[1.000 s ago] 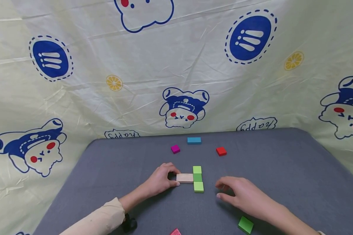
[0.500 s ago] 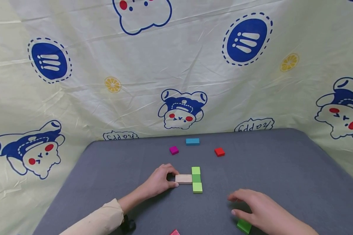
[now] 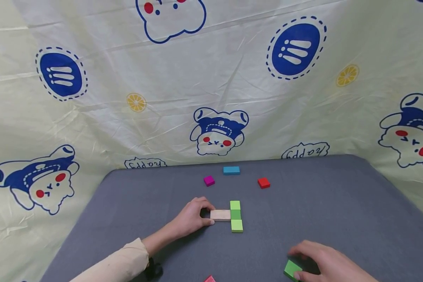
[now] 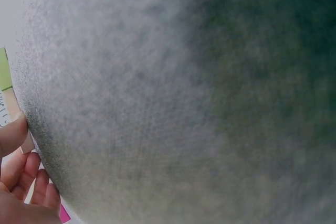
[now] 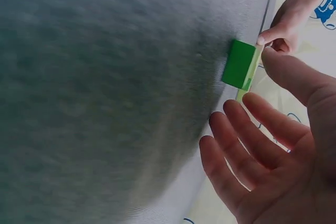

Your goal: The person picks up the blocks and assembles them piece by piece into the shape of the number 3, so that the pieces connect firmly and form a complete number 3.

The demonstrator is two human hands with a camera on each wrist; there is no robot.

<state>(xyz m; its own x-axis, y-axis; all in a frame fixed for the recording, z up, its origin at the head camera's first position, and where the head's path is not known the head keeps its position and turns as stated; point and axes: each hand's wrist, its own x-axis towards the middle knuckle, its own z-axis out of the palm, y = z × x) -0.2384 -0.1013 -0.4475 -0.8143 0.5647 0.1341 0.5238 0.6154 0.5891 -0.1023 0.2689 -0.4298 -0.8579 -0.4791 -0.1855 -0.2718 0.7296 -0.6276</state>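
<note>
My left hand pinches the left end of a pale wooden block between thumb and fingers. The left wrist view shows the thumb on one side of that block. Against its right end is a column of green blocks: a light green one on the far side, a darker green one in the middle and another light green one nearest me. My right hand is at a loose green block, thumb and fingers spread around it. In the right wrist view, the fingers are apart, with a gap to the green block.
Toward the back of the grey table lie a magenta block, a blue block and a red block. A pink block shows at the bottom edge. A printed curtain hangs behind the table.
My right hand has moved from beside the green column, toward me and to the right, down to the loose green block. The left hand keeps its hold on the wooden block.
</note>
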